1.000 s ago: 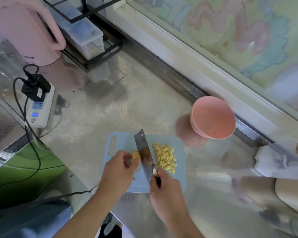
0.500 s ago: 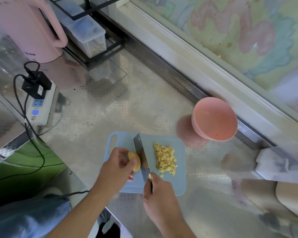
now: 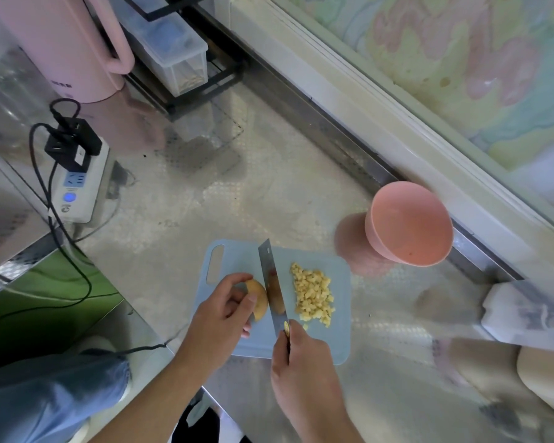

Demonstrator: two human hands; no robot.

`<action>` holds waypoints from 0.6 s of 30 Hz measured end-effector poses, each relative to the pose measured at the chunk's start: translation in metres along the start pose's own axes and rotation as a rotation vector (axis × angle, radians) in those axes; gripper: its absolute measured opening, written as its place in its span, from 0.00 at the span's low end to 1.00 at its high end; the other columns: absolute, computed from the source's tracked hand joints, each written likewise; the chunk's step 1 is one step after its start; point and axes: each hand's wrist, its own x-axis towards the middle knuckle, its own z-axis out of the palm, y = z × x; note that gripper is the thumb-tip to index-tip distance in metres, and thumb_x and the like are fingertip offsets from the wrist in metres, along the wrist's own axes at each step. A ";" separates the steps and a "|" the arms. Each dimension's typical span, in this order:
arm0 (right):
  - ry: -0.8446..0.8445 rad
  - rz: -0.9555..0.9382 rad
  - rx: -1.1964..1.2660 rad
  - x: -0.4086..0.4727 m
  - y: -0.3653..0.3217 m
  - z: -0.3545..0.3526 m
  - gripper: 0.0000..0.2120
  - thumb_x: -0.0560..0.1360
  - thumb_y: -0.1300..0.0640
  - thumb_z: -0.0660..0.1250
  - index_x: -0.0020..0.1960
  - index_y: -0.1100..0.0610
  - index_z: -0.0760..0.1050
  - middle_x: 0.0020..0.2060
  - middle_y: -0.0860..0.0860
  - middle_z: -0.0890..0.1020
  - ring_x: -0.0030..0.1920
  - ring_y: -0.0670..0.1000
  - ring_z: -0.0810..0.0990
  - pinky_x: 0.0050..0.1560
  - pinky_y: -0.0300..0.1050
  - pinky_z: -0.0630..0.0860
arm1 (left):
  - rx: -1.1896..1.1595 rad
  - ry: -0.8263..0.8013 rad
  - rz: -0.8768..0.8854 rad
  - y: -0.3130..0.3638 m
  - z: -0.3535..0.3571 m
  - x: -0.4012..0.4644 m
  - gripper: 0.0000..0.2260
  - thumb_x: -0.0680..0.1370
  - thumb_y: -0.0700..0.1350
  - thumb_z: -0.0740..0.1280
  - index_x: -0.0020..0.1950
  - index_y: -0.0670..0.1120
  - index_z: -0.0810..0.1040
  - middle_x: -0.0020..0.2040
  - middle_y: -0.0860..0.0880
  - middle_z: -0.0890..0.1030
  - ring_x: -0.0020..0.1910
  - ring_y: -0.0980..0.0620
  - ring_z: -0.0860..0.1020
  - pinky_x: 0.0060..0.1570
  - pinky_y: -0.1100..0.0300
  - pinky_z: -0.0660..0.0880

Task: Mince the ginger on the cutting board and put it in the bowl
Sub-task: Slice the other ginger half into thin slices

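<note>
The left hand (image 3: 219, 318) grips the uncut ginger piece (image 3: 259, 298) on the blue cutting board (image 3: 341, 334), fingers curled over it. The right hand (image 3: 301, 366) grips the knife (image 3: 274, 289) by its handle; the blade stands on edge just right of the piece. The minced ginger (image 3: 312, 295) lies in a pile right of the blade. The pink bowl (image 3: 408, 227) stands on the bench (image 3: 205, 203), far right of the board.

Pink bowl (image 3: 410, 225), pale-blue cutting board (image 3: 339, 282)
</note>
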 end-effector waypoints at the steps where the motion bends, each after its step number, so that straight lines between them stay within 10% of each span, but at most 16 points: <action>1: 0.000 0.008 0.004 0.000 0.000 -0.001 0.15 0.83 0.55 0.55 0.37 0.49 0.59 0.26 0.50 0.68 0.25 0.51 0.67 0.27 0.42 0.63 | 0.002 0.005 0.003 -0.001 0.000 0.000 0.10 0.83 0.45 0.68 0.62 0.58 0.78 0.42 0.50 0.83 0.36 0.49 0.83 0.41 0.54 0.83; 18: -0.064 0.060 -0.099 -0.007 -0.020 -0.002 0.13 0.83 0.53 0.52 0.40 0.49 0.58 0.31 0.48 0.71 0.31 0.50 0.71 0.27 0.43 0.61 | 0.016 0.037 0.057 0.000 0.003 -0.001 0.09 0.81 0.50 0.70 0.60 0.56 0.76 0.42 0.49 0.83 0.35 0.47 0.83 0.41 0.47 0.84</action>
